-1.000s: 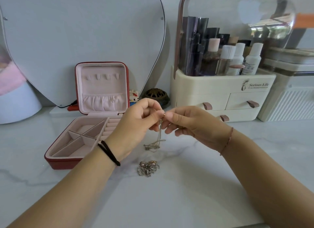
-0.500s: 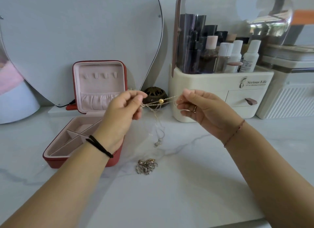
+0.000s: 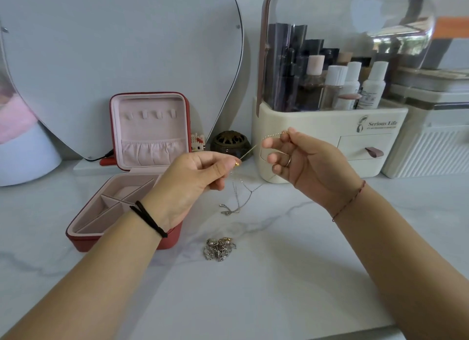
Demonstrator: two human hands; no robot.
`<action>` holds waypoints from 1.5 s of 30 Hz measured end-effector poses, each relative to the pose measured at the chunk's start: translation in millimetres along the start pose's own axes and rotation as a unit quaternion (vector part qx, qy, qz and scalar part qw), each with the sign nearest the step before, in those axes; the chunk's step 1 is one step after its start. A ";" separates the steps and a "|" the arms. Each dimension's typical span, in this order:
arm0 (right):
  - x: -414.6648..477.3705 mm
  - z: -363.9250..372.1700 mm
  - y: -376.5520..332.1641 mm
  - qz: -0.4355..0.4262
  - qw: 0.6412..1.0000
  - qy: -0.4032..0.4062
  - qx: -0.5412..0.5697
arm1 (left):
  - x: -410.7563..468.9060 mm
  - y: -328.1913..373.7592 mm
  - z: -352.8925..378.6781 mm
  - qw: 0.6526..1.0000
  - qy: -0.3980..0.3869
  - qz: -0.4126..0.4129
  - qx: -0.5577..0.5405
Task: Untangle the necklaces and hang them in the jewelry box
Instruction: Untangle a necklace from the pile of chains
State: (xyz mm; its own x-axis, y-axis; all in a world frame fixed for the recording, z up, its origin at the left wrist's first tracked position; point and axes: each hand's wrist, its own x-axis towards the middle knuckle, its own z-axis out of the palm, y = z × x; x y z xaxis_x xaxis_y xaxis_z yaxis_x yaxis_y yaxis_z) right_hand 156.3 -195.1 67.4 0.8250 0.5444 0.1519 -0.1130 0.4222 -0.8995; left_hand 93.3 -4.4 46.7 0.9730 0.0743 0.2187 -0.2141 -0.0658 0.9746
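Necklace (image 3: 253, 148) pinched taut
Left hand (image 3: 193, 179) and right hand (image 3: 312, 167) both pinch it above the countertop (image 3: 279, 289) (jewelry box (image 3: 121, 212) toward left edge).

Bright, soft daylight; wide-angle bending at edges.

Daylit marble tabletop (image 3: 279, 296) against a pale wall (image 3: 251, 47).

the left hand (image 3: 187, 185) covers the right side of the jewelry box (image 3: 114, 242) tray. the gold chain (image 3: 253, 146) vanishes between its fingertips and the right hand (image 3: 312, 167); the hanging loops are too fine to trace. the tangled pile (image 3: 219, 248) cannot be counted. the heart-shaped mirror (image 3: 114, 47) is cut by the top edge.
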 end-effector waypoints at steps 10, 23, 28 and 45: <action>3.5 -3.5 3.0 0.032 0.999 0.030 -0.001 | 0.2 -2.5 0.8 1.000 0.003 -0.013 0.007; 0.6 1.4 23.7 0.059 0.929 -0.058 -0.361 | -3.4 0.3 4.9 0.997 -0.006 0.032 0.076; -1.4 1.6 16.1 0.035 0.948 -0.029 -0.314 | -1.4 -1.2 3.8 0.994 0.054 0.055 0.079; 0.1 4.1 20.9 0.004 0.950 -0.039 -0.309 | -5.0 3.1 7.7 0.990 0.029 0.102 0.087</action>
State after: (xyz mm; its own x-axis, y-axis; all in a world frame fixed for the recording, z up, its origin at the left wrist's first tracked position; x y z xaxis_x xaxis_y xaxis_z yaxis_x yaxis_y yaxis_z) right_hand 151.7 -183.3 50.3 0.7797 0.6071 0.1531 0.2478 -0.0748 -0.9659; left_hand 88.4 -12.6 48.3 0.9032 0.0980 0.4179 -0.3829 -0.2562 0.8875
